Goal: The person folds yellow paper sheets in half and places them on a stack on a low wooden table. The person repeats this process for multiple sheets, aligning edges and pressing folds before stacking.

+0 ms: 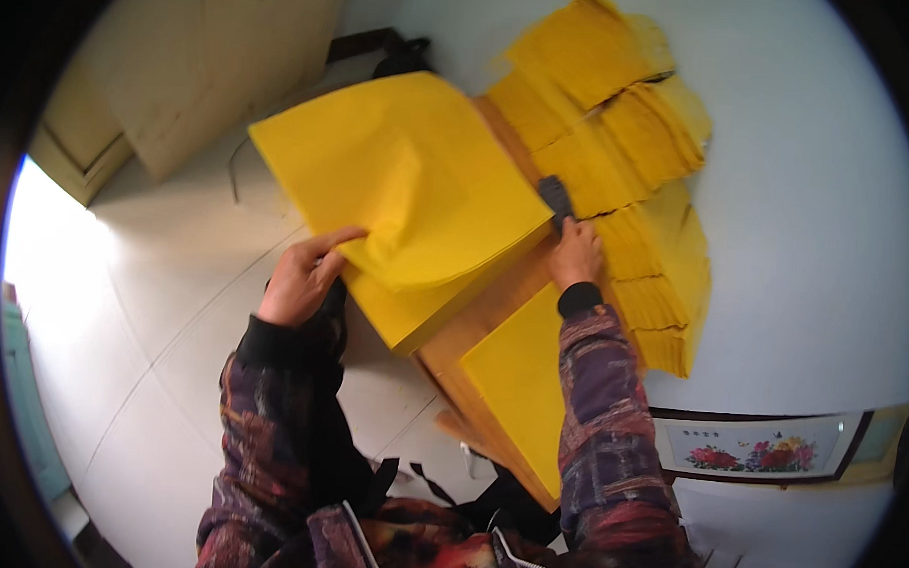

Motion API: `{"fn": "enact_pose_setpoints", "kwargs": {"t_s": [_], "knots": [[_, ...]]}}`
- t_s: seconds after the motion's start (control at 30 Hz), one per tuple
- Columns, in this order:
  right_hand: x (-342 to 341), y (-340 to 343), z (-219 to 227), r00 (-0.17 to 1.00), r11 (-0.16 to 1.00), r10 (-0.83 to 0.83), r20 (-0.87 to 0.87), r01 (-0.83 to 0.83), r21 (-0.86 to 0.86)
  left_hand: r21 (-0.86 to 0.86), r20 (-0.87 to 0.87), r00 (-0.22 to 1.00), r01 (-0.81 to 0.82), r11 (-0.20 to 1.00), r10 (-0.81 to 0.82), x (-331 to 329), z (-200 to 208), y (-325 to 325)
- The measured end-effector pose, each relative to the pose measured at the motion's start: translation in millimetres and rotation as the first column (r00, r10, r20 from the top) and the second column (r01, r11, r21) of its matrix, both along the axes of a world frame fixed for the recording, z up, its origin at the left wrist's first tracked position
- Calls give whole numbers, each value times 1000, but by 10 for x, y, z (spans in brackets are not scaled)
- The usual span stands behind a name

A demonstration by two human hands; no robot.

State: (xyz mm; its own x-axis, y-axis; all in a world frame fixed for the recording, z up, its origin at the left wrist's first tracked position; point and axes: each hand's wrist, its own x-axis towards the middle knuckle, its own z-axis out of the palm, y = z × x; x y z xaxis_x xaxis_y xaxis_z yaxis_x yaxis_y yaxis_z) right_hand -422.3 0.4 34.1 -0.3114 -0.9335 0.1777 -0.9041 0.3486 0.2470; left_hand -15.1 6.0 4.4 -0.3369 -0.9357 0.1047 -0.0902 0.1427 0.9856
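Note:
A thick stack of yellow paper (435,325) lies at the left end of a wooden table (515,282). Its top sheet (468,174) is buckled and lifted along the near left edge. My left hand (299,279) pinches that edge between thumb and fingers. Closed around a short dark tool with a wide flat end (555,197), my right hand (578,253) is beside the sheet's right corner; the tool's exact kind is unclear. Below it, another flat yellow sheet or pile (519,381) is partly covered by my right forearm.
Several fanned bundles of yellow paper (640,140) lie along the table's far right side, close to the pale wall (797,216). A framed flower picture (759,447) hangs at the lower right. Tiled floor (172,344) spreads leftward, with a large wooden panel (217,60) at the upper left.

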Motion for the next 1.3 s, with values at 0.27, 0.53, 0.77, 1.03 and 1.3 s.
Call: {"fn": "enact_pose_setpoints", "kwargs": {"t_s": [0.27, 0.53, 0.77, 1.03, 1.3], "knots": [[69, 89, 146, 953, 976, 200, 226, -173, -135, 122, -33, 999, 25, 992, -21, -18, 20, 25], [1690, 1087, 397, 477, 621, 762, 438, -730, -286, -94, -20, 999, -47, 994, 45, -35, 41, 50], [2130, 1154, 358, 565, 658, 743, 359, -714, -240, -9, 83, 991, -103, 995, 103, -47, 71, 115], [2240, 1133, 273, 648, 720, 694, 313, -624, -304, -118, 92, 987, -119, 986, 130, -91, -44, 79], [2245, 1044, 421, 611, 782, 618, 495, -540, -310, 71, -115, 992, -36, 997, 44, -102, -98, 1]]}}
